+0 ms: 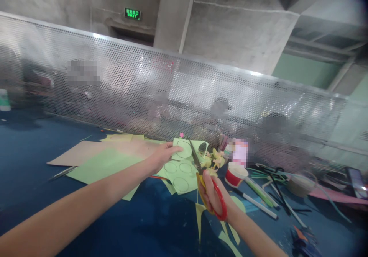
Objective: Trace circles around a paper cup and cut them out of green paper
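My left hand (162, 155) grips the left edge of a light green paper sheet (180, 172) with several circles drawn on it, held above the blue table (34, 149). My right hand (212, 197) holds scissors (205, 180) with red and yellow handles. Their blades point up and away, cutting into the right side of the sheet. Yellow-green paper scraps (214, 159) curl beside the blades.
Brown and green sheets (97, 159) lie flat at left. A red and white cup (235, 174), pens (258, 203) and sticks lie to the right, paper offcuts (201, 218) below my hands. A perforated metal screen (143, 84) runs along the table's far edge.
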Demonstrator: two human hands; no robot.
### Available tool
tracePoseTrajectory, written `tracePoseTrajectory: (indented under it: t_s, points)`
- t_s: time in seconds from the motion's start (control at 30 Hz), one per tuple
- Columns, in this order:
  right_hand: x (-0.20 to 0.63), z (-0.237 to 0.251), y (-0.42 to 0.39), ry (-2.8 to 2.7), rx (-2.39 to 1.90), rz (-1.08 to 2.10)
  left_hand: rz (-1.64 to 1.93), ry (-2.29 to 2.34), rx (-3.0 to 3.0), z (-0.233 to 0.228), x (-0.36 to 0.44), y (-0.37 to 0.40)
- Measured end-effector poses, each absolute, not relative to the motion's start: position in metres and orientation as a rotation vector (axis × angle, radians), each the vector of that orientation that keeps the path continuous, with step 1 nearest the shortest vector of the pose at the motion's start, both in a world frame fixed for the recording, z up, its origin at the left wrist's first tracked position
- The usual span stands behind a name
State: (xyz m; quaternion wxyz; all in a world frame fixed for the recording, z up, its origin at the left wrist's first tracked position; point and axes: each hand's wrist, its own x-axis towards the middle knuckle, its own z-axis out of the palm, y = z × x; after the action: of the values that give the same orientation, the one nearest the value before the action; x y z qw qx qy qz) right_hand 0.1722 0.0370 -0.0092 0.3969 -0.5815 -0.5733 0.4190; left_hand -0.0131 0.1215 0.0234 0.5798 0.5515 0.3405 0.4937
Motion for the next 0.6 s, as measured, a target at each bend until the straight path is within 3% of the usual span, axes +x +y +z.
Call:
tracePoseTrajectory:
  t_s: [0.6]
  points:
    - [0.174,-0.014,0.044,-1.458,-1.467,1.013,1.186,0.633,1.063,0.018,-0.013,0.127]
